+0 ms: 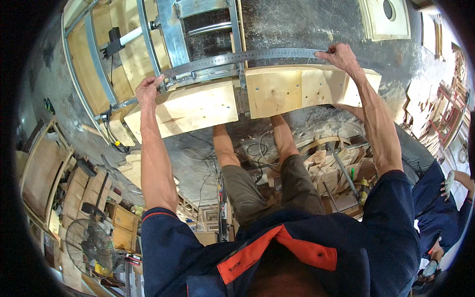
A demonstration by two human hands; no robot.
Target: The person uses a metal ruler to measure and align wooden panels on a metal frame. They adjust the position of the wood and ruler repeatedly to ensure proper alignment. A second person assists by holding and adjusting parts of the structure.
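Note:
A long steel ruler (pixel 277 53) stretches crosswise above a metal frame and two pale wooden pieces. My left hand (pixel 148 90) pinches its left end between thumb and fingers, over the left wooden piece (pixel 183 111). Farther right, the thumb and curled fingers of my right hand (pixel 341 57) grip the ruler, which runs on past that hand. Below the ruler's right half lies the right wooden piece (pixel 274 91), with several screw heads in its face. A narrow gap separates the two wooden pieces. Behind them extends the grey metal frame (pixel 173 37), partly lined with wood panels.
A black motor with a silvery rod (pixel 115 40) sits inside the frame. Cables and wood scraps (pixel 324 171) cover the floor around my legs. At lower left stands a fan (pixel 89 245). Another person (pixel 440 213) is at the right edge. A panel with a round hole (pixel 388 20) lies far right.

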